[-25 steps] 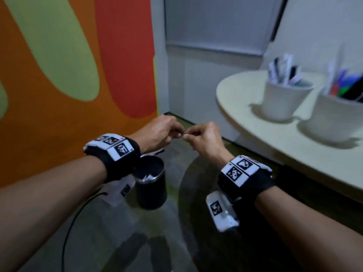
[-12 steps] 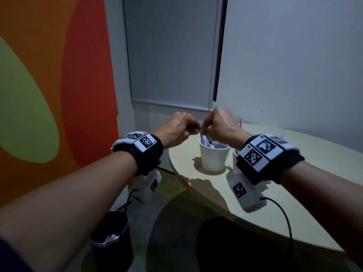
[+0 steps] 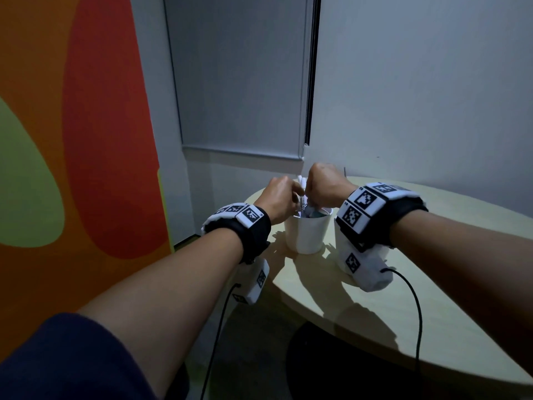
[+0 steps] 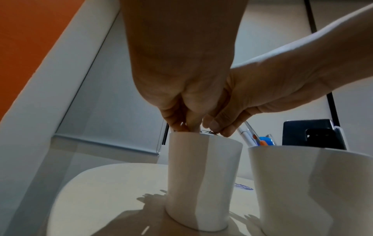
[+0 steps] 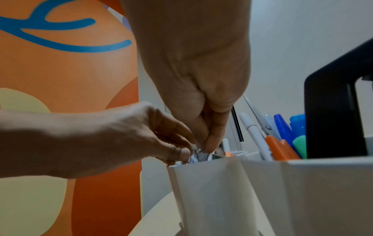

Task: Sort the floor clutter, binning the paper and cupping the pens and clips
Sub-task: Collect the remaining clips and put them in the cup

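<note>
A white cup (image 3: 307, 236) stands near the left edge of the round table (image 3: 432, 301). Both hands are at its mouth. My left hand (image 3: 290, 199) and right hand (image 3: 320, 194) have their fingertips together, pinching small metal clips (image 5: 194, 155) just above the rim. In the left wrist view the left hand (image 4: 182, 126) dips its fingertips into the cup (image 4: 203, 175), and the right hand (image 4: 220, 127) meets it from the right. In the right wrist view the right hand (image 5: 207, 145) points down and the left hand (image 5: 178, 154) comes in from the left.
A second white cup (image 4: 310, 183) stands right beside the first and holds coloured pens (image 5: 282, 135) and scissors. An orange, red and green wall panel (image 3: 72, 140) rises at the left. A cable (image 3: 415, 313) trails from the right wrist across the table.
Both hands, still pinching the clips together, have risen from above the floor bin to the table and lowered to the cup's mouth. The black bin has left the view.
</note>
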`<state>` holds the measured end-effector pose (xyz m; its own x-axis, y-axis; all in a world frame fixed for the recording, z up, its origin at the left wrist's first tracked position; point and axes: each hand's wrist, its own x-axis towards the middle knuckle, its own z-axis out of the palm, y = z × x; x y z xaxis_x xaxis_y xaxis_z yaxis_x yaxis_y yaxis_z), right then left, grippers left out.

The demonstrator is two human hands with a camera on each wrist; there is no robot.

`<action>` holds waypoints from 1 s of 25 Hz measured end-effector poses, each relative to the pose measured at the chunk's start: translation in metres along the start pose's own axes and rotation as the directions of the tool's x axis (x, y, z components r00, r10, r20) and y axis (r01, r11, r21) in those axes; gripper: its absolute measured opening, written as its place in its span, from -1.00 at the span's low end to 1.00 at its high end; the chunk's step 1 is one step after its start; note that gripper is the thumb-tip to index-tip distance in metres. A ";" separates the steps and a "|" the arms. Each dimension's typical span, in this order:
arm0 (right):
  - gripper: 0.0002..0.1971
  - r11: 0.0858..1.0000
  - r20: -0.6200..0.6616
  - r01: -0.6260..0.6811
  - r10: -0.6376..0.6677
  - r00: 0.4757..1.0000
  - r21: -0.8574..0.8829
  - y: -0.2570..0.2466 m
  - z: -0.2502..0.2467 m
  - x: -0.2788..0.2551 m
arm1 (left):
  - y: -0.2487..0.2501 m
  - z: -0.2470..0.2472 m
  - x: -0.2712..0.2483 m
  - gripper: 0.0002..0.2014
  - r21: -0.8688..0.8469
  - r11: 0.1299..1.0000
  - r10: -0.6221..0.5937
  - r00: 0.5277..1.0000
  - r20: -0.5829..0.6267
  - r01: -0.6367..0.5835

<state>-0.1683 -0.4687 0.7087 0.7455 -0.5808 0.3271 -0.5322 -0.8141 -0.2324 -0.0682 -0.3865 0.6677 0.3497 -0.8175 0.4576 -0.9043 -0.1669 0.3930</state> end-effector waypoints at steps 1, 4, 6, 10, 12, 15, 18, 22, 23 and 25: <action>-0.92 1.000 0.005 -0.004 0.004 1.000 0.001 0.001 -0.001 0.001 | -0.001 -0.001 0.000 -0.72 0.000 1.000 -0.002 1.000 0.014 0.002; -0.89 0.998 -0.015 -0.014 0.015 1.000 0.066 0.001 -0.011 0.003 | -0.005 -0.007 -0.005 -0.75 -0.011 1.000 0.015 1.000 -0.022 -0.015; -0.91 0.991 -0.059 0.019 -0.011 0.998 0.130 -0.009 -0.019 -0.001 | -0.010 -0.018 -0.013 -0.85 -0.050 0.998 0.025 0.994 -0.102 -0.030; -0.88 0.963 0.001 0.093 -0.096 0.995 0.253 -0.060 -0.005 -0.024 | -0.030 -0.049 -0.054 -0.88 -0.086 0.996 -0.029 0.986 -0.167 0.015; -0.83 0.949 0.055 0.101 -0.123 0.991 0.297 -0.088 0.021 -0.037 | -0.049 -0.063 -0.084 -0.87 -0.060 0.995 -0.082 0.988 -0.127 0.075; -0.75 0.944 0.181 0.135 -0.195 0.964 0.300 -0.141 0.094 -0.066 | -0.099 -0.064 -0.154 -0.82 0.010 0.980 -0.201 0.980 0.000 0.201; -0.82 0.943 0.390 0.153 -0.266 0.881 0.296 -0.180 0.212 -0.116 | -0.169 -0.017 -0.247 -0.82 0.071 0.939 -0.344 0.912 0.222 0.337; -0.81 0.960 0.754 0.096 -0.267 0.600 0.264 -0.169 0.408 -0.190 | -0.281 0.102 -0.379 -0.85 0.054 0.822 -0.535 0.735 0.416 0.567; -0.81 0.964 0.825 0.051 -0.250 0.508 0.261 -0.158 0.459 -0.212 | -0.305 0.140 -0.417 -0.86 0.046 0.760 -0.591 0.661 0.461 0.648; -0.85 0.977 0.911 -0.021 -0.189 0.366 0.211 -0.129 0.547 -0.251 | -0.338 0.214 -0.486 -0.89 0.075 0.643 -0.662 0.504 0.555 0.762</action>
<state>-0.0674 -0.2188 0.1558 0.7391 -0.0598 -0.6709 -0.4511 -0.7836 -0.4272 0.0152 -0.0502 0.1419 0.6387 -0.6073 -0.4724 -0.3335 -0.7719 0.5413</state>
